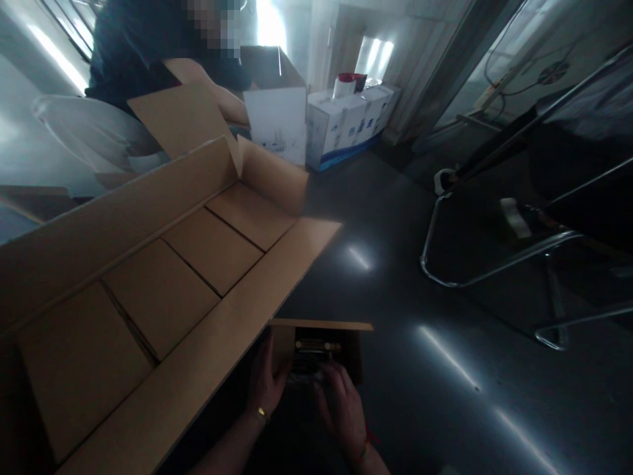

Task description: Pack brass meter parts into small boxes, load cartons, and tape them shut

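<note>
Left hand (267, 382) grips small open box (321, 343); right hand (343, 406) reaches inside.

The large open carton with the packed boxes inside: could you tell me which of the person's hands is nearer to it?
Left. The left hand grips the small box right beside the large carton; the right hand reaches into the small box, farther away.
</note>
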`<state>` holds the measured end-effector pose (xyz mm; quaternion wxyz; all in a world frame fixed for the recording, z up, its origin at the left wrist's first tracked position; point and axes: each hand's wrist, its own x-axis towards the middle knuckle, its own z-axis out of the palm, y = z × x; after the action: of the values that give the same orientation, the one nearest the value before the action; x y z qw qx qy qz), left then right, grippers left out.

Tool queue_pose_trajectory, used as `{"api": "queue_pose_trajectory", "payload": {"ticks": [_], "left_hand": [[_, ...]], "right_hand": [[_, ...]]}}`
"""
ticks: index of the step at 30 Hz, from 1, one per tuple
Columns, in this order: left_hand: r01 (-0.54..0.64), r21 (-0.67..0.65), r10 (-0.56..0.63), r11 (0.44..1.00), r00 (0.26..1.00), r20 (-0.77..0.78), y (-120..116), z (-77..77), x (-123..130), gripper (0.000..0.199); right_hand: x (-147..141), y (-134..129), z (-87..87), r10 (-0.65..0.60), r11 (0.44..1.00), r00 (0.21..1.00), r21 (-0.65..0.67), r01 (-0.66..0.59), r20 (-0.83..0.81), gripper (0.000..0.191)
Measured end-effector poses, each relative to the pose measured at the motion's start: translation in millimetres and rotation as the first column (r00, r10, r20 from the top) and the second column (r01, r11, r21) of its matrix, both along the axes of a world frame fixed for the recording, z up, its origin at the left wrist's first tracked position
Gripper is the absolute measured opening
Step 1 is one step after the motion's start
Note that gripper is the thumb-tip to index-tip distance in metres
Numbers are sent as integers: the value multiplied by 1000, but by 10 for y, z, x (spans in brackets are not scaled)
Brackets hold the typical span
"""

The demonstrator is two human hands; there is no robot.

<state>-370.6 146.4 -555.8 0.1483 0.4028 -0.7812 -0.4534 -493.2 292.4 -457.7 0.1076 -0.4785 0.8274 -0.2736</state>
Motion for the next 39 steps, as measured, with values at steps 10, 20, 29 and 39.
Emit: {"api": "queue_pose_trajectory", "payload": {"ticks": [10,20,29,39], "left_hand": [[98,-328,-89,940,995,42,12,180,-46,48],[-2,386,29,922,997,-65,-511,245,-244,83],[180,250,-162,951,983,-90,-672,282,-98,39],[550,-223,-495,804,829,259,-625,589,152,58]], "right_hand": [[-377,181,-166,-270,963,918,57,265,290,34],[-442,152,-261,-302,950,728,135,281,616,45],[-1067,-82,85,-460,846,177,369,385,870,83],[-859,-165,111,251,836,938,543,-86,-238,84]]}}
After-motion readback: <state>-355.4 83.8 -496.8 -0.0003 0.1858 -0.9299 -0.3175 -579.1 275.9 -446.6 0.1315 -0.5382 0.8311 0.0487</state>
